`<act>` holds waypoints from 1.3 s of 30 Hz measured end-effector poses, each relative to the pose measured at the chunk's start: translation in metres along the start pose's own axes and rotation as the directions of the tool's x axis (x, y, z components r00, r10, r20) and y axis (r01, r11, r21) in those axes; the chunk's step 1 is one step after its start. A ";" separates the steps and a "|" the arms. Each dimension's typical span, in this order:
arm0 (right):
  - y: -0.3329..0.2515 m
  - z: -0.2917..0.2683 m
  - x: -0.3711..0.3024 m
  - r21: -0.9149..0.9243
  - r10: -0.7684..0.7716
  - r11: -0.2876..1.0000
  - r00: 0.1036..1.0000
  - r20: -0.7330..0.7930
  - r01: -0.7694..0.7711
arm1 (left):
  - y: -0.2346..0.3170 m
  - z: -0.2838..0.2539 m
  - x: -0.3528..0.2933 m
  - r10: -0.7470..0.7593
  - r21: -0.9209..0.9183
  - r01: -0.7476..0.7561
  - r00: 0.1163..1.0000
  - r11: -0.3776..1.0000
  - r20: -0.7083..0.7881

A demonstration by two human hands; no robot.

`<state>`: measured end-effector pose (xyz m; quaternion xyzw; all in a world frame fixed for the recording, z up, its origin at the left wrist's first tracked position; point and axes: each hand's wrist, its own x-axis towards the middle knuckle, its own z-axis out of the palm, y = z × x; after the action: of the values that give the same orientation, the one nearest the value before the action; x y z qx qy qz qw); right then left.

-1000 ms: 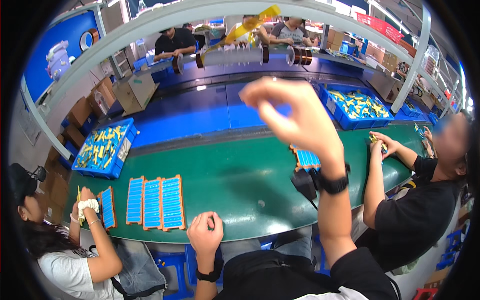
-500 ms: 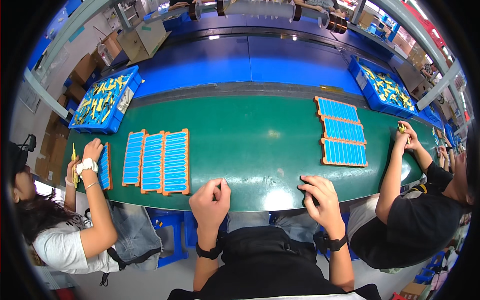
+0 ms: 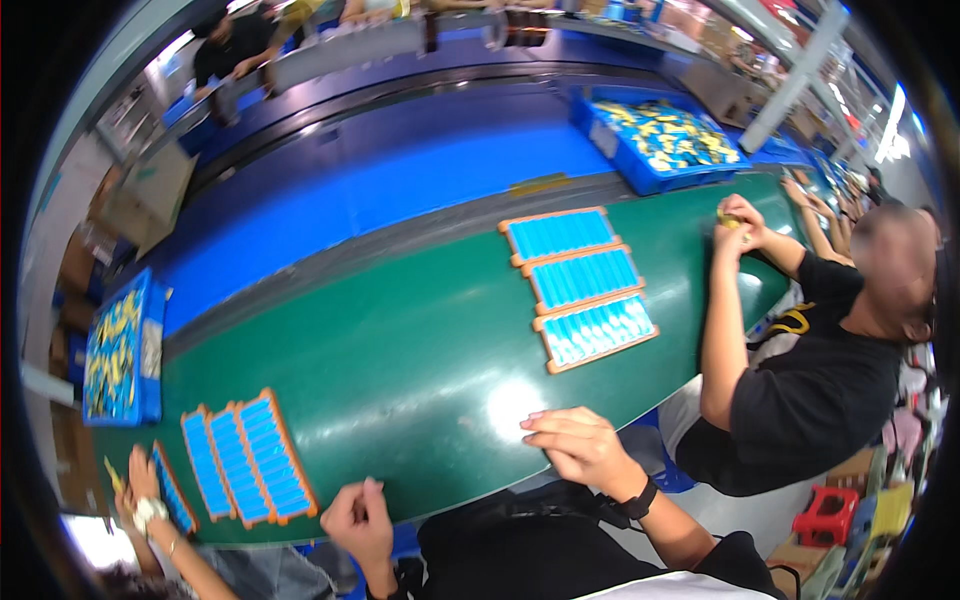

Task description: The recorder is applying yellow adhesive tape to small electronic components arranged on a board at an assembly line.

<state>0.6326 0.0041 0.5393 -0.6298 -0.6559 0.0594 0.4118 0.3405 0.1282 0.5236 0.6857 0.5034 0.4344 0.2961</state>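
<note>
My left hand (image 3: pixel 360 520) hovers at the table's near edge, its fingers curled in and the thumb close to them; no object shows in it. Farther right, my right hand (image 3: pixel 582 447) is over the green table top with its fingers stretched leftward and nothing visible between them. Nearest to the left hand is a group of three orange trays (image 3: pixel 285 468) with blue slotted insides. Beyond the right hand lie three more orange and blue trays (image 3: pixel 597 330) in a stepped row, the nearest one shiny with glare. Neither hand touches a tray.
Blue bins of yellow, blue and dark pieces stand at the left (image 3: pixel 158 350) and far right (image 3: pixel 660 180). A person at the right (image 3: pixel 800 370) holds a small yellow piece. At the left, another person's hand (image 3: pixel 143 480) is beside a tray (image 3: pixel 175 490). A blue belt (image 3: pixel 400 180) runs behind.
The view has swung right and tilted, so trays and bins appear shifted left. My right hand's fingers are now straighter and closer together. My left hand remains curled.
</note>
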 end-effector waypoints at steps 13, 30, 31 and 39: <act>-0.001 -0.022 0.042 -0.087 0.102 0.993 0.941 0.323 -0.078 | 0.078 -0.093 0.114 -0.105 0.568 -0.311 0.807 0.762 0.582; 0.015 -0.006 0.031 0.067 0.127 0.988 0.980 0.155 -0.139 | 0.045 -0.081 0.164 -0.478 0.765 -0.584 0.608 0.271 0.634; 0.015 -0.007 0.034 0.063 0.115 0.990 0.982 0.152 -0.125 | 0.044 -0.080 0.170 -0.456 0.717 -0.608 0.560 0.342 0.692; -0.010 -0.030 0.068 -0.042 -0.006 0.999 0.930 0.367 0.023 | 0.030 -0.081 0.156 -0.153 0.453 -0.614 0.477 0.646 0.865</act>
<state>0.6523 0.0489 0.5963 -0.6121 -0.7270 0.1579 0.2681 0.2992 0.2639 0.6312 0.9286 0.3074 -0.1559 0.1373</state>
